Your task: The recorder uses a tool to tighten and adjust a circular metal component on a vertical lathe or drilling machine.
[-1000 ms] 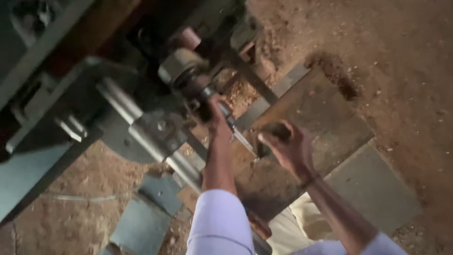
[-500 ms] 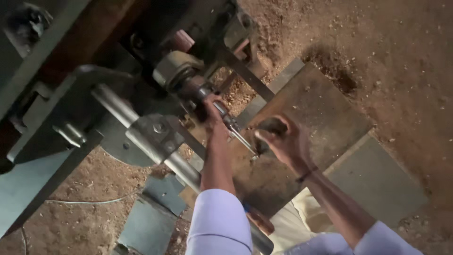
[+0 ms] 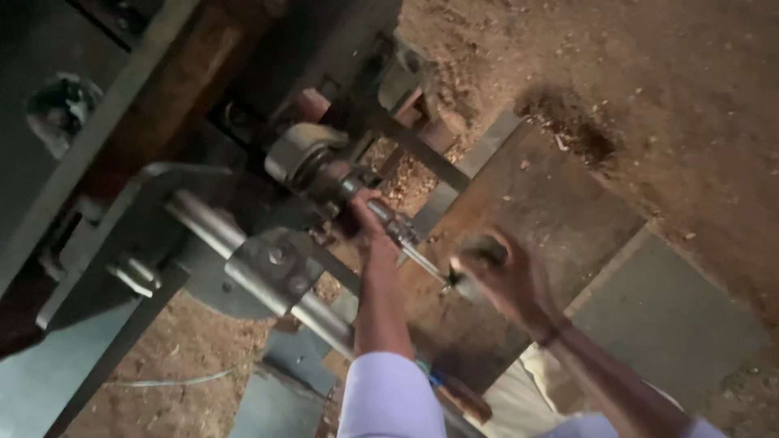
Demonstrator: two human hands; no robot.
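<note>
Woodworking workshop, heavy steel machine (lathe-like), sawdust-strewn floor

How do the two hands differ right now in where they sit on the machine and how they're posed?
The left hand is up at the chuck end of the spindle, fingers wrapped around the metal there; the right hand is lower, at the tip of the thin bit. The left hand looks sharp and steady; the right hand is blurred, so its grip cannot be told. Both arms wear pale sleeves and reach over the sawdust-strewn floor.
</note>
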